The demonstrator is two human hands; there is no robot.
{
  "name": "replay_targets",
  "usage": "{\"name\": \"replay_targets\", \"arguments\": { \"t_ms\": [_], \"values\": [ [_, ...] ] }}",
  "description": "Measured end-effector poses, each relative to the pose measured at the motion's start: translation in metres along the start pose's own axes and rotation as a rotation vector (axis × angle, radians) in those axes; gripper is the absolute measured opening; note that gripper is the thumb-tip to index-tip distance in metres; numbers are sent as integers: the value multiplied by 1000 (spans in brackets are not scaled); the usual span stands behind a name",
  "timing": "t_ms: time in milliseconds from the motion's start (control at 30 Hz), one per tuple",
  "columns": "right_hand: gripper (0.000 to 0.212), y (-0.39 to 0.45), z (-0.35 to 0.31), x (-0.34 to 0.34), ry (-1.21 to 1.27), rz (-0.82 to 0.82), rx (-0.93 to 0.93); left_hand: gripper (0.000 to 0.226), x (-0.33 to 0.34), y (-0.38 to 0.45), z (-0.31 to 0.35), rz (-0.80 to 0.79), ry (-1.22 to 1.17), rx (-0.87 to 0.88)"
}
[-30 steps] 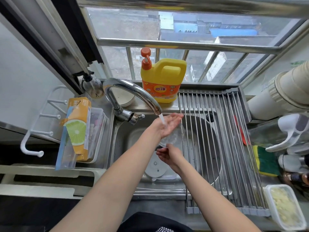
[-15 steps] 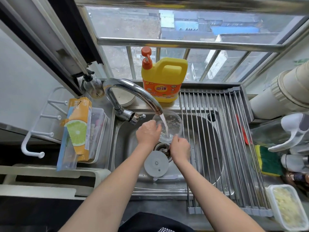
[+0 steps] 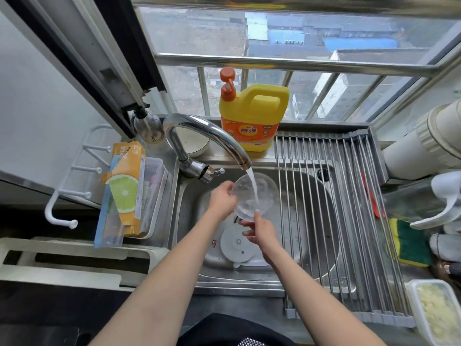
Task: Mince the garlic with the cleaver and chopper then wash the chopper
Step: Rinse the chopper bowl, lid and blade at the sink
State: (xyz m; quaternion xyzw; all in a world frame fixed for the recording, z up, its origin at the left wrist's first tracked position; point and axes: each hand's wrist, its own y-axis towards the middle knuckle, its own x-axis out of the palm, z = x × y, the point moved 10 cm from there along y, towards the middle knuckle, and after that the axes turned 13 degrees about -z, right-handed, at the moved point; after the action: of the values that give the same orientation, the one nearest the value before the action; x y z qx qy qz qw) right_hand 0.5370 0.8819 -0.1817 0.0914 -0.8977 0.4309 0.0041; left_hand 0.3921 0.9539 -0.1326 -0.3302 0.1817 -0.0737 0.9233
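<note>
Fingers (image 3: 228, 187) of the left hand (image 3: 220, 201) are curled over the left rim of the clear chopper bowl (image 3: 254, 194), gripping it, while the right hand (image 3: 260, 234) pinches the bowl's near edge from below, so both hands are holding the same thing. Bowl is tilted up on edge over the sink (image 3: 306, 186), right under the faucet (image 3: 207, 138), and the water stream (image 3: 253, 186) runs straight into it. Just below the hands, one grey chopper lid (image 3: 235, 245) lies flat on the sink bottom, next to the drain. Count-wise: one bowl, one lid, one faucet, one yellow soap jug (image 3: 254, 116) standing on the ledge behind the sink, one roll-up drying rack (image 3: 331, 221) over the sink's right half, one green-and-yellow sponge (image 3: 411, 242) on the surface to the right, and one plastic tub of minced garlic (image 3: 436, 313) at the near right corner. Versus a second ago: back then the left hand was open, palm up under the stream, with the bowl low by the right hand. Half a second ago both hands had it up under the faucet, and now it's tipped more toward the camera with water running down the inside.
</note>
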Motion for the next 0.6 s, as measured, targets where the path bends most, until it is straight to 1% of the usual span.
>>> {"name": "replay_targets", "arguments": {
  "t_ms": [33, 67, 133, 200, 267, 300, 333, 367, 400, 433, 467, 500, 533, 600],
  "values": [
    [46, -3, -9, -8, -83, 99, -72, 20, 3, 1, 1, -20, -48, 43],
    [44, -8, -22, -17, -189, 197, -149, 27, 5, 1, -4, -44, -127, 41],
    [47, -21, -51, -30, -442, 335, -256, 40, 10, 2, -21, -71, -306, -54],
    [56, -29, -73, -36, -670, 409, -282, 41, 22, -2, -37, -127, -507, -186],
    [64, -27, -81, -39, -743, 420, -270, 31, 30, -9, -44, -169, -527, -279],
    [64, -23, -79, -40, -724, 404, -230, 28, 32, -9, -48, -175, -490, -307],
    [61, -17, -72, -42, -630, 366, -174, 26, 31, -9, -50, -160, -452, -322],
    [56, -10, -59, -41, -477, 287, -100, 24, 24, -8, -50, -116, -366, -319],
    [52, -5, -42, -36, -316, 182, -10, 24, 14, -5, -47, -49, -219, -294],
    [48, -3, -25, -26, -205, 69, 91, 24, 0, -3, -39, 32, -14, -249],
    [44, -3, -12, -15, -164, -32, 169, 25, -8, -3, -28, 86, 145, -192],
    [38, -3, -4, -7, -162, -94, 215, 27, -12, -4, -18, 113, 235, -138],
    [31, -4, -1, -3, -143, -109, 217, 29, -13, -4, -13, 116, 276, -100],
    [17, -1, -5, -6, -19, -46, 123, 32, -12, -4, -8, 107, 308, -45]
  ]
}}
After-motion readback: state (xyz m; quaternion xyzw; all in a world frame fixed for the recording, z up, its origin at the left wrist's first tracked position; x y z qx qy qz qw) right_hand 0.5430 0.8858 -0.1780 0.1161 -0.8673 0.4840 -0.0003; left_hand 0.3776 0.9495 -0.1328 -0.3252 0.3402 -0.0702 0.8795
